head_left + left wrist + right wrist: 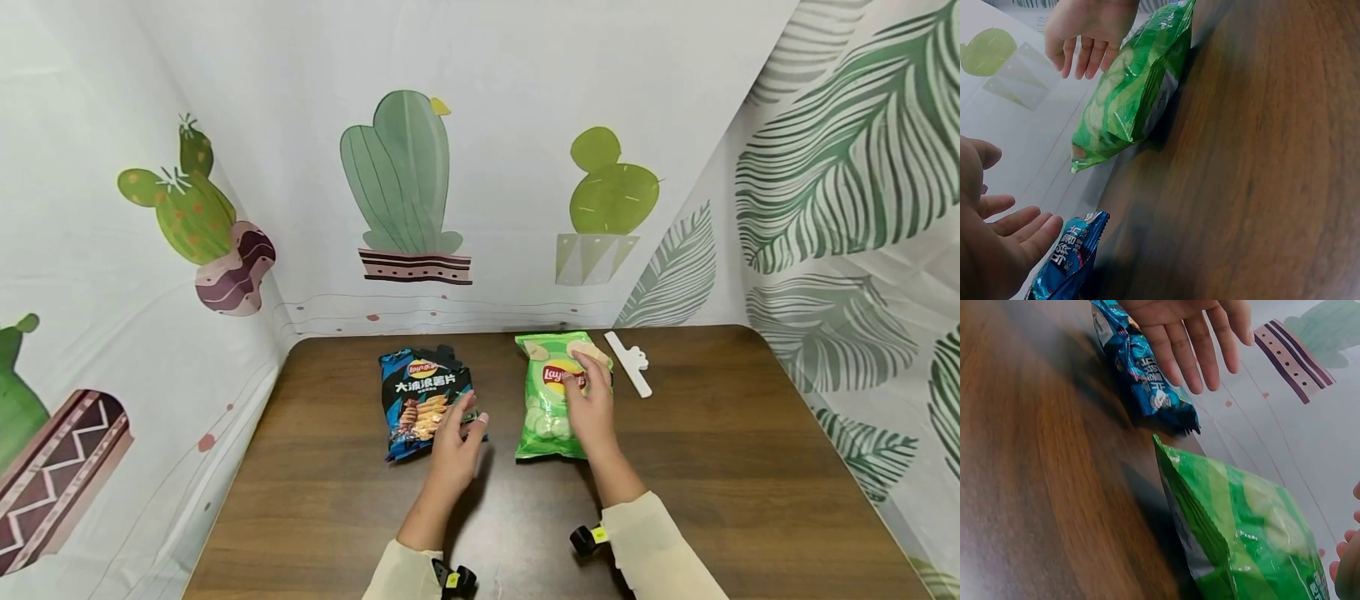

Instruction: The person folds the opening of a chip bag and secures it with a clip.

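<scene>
Tabletop (pixel 720 475) bears a white clip (pixel 629 364) beside the green bag (pixel 551 400).

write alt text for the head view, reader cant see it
A person's left hand is over the edge of a blue chip bag, their right hand over a green chip bag, on a wooden table. A white clip lies right of the green bag; a patterned cloth hangs behind.

table (pixel 750 467) | 1 blue bag (pixel 418 400) | 1 green bag (pixel 550 404) | 1 white clip (pixel 629 365)
</scene>
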`<state>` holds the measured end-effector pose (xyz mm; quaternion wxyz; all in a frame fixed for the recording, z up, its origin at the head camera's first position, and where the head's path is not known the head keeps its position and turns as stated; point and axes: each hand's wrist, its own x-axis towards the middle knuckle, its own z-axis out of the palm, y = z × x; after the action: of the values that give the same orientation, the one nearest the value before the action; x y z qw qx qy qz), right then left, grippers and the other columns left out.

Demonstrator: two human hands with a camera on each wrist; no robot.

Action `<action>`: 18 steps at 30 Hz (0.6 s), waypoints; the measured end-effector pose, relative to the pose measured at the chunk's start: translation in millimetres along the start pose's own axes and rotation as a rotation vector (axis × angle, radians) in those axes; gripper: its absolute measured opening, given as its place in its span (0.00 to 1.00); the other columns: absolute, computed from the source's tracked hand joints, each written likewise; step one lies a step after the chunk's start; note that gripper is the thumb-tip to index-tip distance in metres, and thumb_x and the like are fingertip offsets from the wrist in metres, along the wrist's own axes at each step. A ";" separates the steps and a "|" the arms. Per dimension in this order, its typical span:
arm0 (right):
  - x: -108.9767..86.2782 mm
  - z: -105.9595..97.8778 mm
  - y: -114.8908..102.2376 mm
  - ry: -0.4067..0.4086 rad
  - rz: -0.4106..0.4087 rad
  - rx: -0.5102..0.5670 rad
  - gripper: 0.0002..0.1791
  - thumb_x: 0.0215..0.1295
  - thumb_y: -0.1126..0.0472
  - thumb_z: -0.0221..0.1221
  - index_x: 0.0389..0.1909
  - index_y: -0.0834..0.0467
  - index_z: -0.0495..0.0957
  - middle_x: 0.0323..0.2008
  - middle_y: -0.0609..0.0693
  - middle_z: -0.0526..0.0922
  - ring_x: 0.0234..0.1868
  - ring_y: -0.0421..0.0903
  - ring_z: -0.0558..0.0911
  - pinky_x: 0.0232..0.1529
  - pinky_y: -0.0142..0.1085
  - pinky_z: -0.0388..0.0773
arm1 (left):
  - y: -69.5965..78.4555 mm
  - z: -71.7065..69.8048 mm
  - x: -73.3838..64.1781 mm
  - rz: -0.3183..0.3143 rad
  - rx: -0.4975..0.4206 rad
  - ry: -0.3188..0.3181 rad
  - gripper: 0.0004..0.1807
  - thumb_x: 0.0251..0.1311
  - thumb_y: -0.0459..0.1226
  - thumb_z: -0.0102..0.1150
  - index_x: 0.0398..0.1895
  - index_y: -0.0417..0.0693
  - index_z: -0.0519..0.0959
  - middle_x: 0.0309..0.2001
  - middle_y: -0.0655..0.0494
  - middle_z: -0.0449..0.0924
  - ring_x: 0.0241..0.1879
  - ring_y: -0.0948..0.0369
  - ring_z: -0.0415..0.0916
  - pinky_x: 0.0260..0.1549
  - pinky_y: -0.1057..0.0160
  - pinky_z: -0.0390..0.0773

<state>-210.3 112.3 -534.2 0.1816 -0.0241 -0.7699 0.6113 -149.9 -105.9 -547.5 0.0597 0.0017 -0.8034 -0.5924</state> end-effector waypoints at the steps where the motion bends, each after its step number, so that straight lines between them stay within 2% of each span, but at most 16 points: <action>1: 0.6 -1.5 1.4 0.005 -0.001 0.003 0.24 0.68 0.69 0.55 0.65 0.63 0.74 0.64 0.62 0.70 0.61 0.51 0.71 0.64 0.45 0.66 | 0.6 0.8 -0.4 -0.002 -0.005 -0.003 0.28 0.73 0.45 0.55 0.74 0.49 0.68 0.68 0.44 0.72 0.67 0.48 0.72 0.60 0.51 0.78; 3: 1.4 -4.5 3.8 0.011 0.007 0.004 0.25 0.68 0.70 0.55 0.66 0.63 0.73 0.66 0.62 0.68 0.67 0.54 0.68 0.71 0.51 0.62 | 1.4 2.6 -1.3 -0.008 -0.014 -0.009 0.28 0.73 0.44 0.55 0.73 0.49 0.68 0.68 0.45 0.72 0.67 0.48 0.72 0.61 0.51 0.78; 5: 2.3 -7.3 5.8 0.020 0.017 0.004 0.25 0.69 0.70 0.54 0.67 0.63 0.72 0.68 0.61 0.67 0.70 0.55 0.67 0.73 0.54 0.60 | 2.0 4.8 -1.7 -0.009 -0.022 -0.016 0.27 0.73 0.44 0.55 0.73 0.50 0.68 0.68 0.44 0.72 0.67 0.48 0.73 0.61 0.50 0.78; 11: 4.7 -15.8 9.1 0.062 0.038 0.018 0.28 0.70 0.68 0.55 0.71 0.63 0.67 0.67 0.63 0.66 0.71 0.56 0.66 0.75 0.52 0.58 | 4.6 12.5 -1.6 0.013 -0.057 -0.017 0.27 0.73 0.40 0.56 0.72 0.47 0.69 0.67 0.40 0.72 0.66 0.46 0.73 0.62 0.46 0.76; 15: 6.3 -21.5 12.2 0.075 0.064 0.002 0.29 0.70 0.68 0.55 0.72 0.63 0.66 0.68 0.62 0.65 0.71 0.55 0.65 0.75 0.51 0.58 | 0.8 13.8 0.5 0.021 -0.026 -0.049 0.28 0.74 0.44 0.55 0.73 0.49 0.68 0.68 0.42 0.71 0.66 0.49 0.73 0.62 0.49 0.76; 18: 7.2 -25.5 15.0 0.084 0.077 -0.004 0.29 0.70 0.68 0.55 0.72 0.63 0.66 0.69 0.62 0.64 0.72 0.55 0.64 0.76 0.52 0.57 | 2.3 15.2 1.3 0.003 -0.007 -0.065 0.29 0.74 0.45 0.54 0.74 0.49 0.66 0.69 0.44 0.71 0.67 0.51 0.72 0.63 0.51 0.76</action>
<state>-211.9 141.7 -541.9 0.1901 -0.0795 -0.7615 0.6146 -152.6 -90.9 -549.6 0.0347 -0.0190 -0.8030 -0.5947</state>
